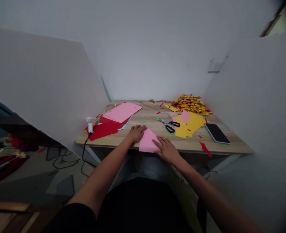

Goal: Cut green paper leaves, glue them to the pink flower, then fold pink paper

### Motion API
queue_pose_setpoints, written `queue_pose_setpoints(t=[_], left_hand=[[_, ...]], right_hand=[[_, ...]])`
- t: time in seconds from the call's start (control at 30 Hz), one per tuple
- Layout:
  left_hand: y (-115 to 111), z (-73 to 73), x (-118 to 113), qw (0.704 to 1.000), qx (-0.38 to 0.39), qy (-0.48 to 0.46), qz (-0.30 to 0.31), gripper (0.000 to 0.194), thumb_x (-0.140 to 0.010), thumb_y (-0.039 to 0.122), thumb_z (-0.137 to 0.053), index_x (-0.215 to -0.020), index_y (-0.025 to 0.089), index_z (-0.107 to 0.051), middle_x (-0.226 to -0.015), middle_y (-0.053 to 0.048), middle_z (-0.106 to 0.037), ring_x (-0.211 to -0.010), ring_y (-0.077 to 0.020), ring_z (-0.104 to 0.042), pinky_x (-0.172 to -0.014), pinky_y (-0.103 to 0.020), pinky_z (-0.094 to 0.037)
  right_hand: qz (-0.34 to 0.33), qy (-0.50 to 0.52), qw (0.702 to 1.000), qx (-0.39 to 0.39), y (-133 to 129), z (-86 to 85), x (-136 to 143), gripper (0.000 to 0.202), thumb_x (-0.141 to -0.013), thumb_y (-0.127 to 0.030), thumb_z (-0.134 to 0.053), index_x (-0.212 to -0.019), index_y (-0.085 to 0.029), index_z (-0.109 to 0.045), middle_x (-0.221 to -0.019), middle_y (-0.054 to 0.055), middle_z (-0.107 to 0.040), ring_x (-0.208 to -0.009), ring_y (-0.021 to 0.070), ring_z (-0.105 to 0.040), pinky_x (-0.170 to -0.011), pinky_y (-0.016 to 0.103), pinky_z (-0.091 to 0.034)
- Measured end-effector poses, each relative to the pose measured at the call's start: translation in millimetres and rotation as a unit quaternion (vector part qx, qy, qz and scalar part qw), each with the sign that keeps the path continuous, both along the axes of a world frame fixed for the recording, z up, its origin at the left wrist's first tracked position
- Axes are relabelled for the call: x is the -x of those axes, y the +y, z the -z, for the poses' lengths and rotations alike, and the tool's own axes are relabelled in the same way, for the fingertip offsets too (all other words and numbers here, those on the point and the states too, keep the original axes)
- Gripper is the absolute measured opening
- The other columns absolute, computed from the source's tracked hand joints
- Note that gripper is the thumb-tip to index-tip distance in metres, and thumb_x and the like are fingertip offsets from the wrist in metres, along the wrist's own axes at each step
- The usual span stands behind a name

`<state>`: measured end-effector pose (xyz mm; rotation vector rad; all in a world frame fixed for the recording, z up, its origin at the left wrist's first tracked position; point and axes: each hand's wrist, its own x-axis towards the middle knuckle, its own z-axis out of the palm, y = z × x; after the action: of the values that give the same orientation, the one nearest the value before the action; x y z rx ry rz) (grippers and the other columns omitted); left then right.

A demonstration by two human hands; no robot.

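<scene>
A pink sheet of paper (146, 143) lies at the table's front edge, its lower part reaching over the edge. It looks folded, with a slanted upper right side. My left hand (137, 133) rests on its upper left corner, fingers stretched out and lying flat. Across the sheet's right side lies my right hand (166, 149), its fingers spread and the thumb pointing left over the paper. Just beyond the right hand is a pair of scissors (170, 126) with dark handles, its blades pointing to the back left.
Pink sheets (123, 111) lie over red paper (103, 130) at the left, beside a white plug (90, 127) with a black cable. Yellow paper (193, 123), a phone (217, 133) and a heap of folded yellow pieces (191, 105) occupy the right. Scraps are strewn across the wooden table (148, 116).
</scene>
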<state>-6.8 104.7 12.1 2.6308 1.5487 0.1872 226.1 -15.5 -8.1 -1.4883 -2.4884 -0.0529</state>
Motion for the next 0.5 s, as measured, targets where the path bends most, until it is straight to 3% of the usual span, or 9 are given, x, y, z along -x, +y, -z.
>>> queue_pose_setpoints(t=[0.13, 0.2, 0.3, 0.5], left_hand=[[0.6, 0.1, 0.3, 1.0, 0.004, 0.01, -0.003, 0.054, -0.098, 0.03, -0.033, -0.151, 0.03, -0.042, -0.164, 0.0, -0.036, -0.147, -0.0283, -0.034, -0.119, -0.053, -0.027], [0.8, -0.9, -0.1, 1.0, 0.004, 0.012, -0.008, 0.055, -0.098, 0.029, -0.035, -0.152, 0.03, -0.041, -0.164, -0.001, -0.036, -0.147, -0.0287, -0.035, -0.119, -0.054, -0.027], [3.3, -3.0, -0.7, 1.0, 0.002, 0.01, -0.02, 0.053, -0.099, 0.031, -0.038, -0.152, 0.03, -0.041, -0.162, -0.004, -0.038, -0.145, -0.0298, -0.037, -0.117, -0.055, -0.029], [15.7, -2.1, -1.8, 0.999, -0.004, -0.01, -0.047, 0.057, -0.098, 0.047, -0.054, -0.149, 0.022, -0.043, -0.157, -0.013, -0.041, -0.142, -0.0332, -0.04, -0.116, -0.061, -0.031]], right_hand=[[-0.005, 0.007, 1.0, 0.013, -0.9, 1.1, -0.2, 0.081, -0.086, -0.043, -0.069, -0.157, -0.021, -0.037, -0.162, 0.019, -0.035, -0.147, 0.0381, -0.034, -0.121, 0.055, -0.023], [-0.012, 0.005, 1.0, 0.023, -0.6, 1.7, -1.8, 0.09, -0.078, -0.033, -0.075, -0.157, -0.02, -0.035, -0.163, 0.018, -0.033, -0.148, 0.0377, -0.032, -0.121, 0.055, -0.022], [-0.026, 0.01, 0.999, 0.033, 0.4, 2.2, -5.6, 0.086, -0.076, -0.019, -0.07, -0.156, -0.02, -0.038, -0.162, 0.016, -0.036, -0.147, 0.0336, -0.034, -0.122, 0.052, -0.023], [-0.003, 0.036, 0.999, 0.02, -8.2, 4.9, -7.3, 0.074, -0.08, -0.012, -0.059, -0.152, -0.013, -0.044, -0.158, 0.015, -0.042, -0.144, 0.0315, -0.038, -0.122, 0.05, -0.027]])
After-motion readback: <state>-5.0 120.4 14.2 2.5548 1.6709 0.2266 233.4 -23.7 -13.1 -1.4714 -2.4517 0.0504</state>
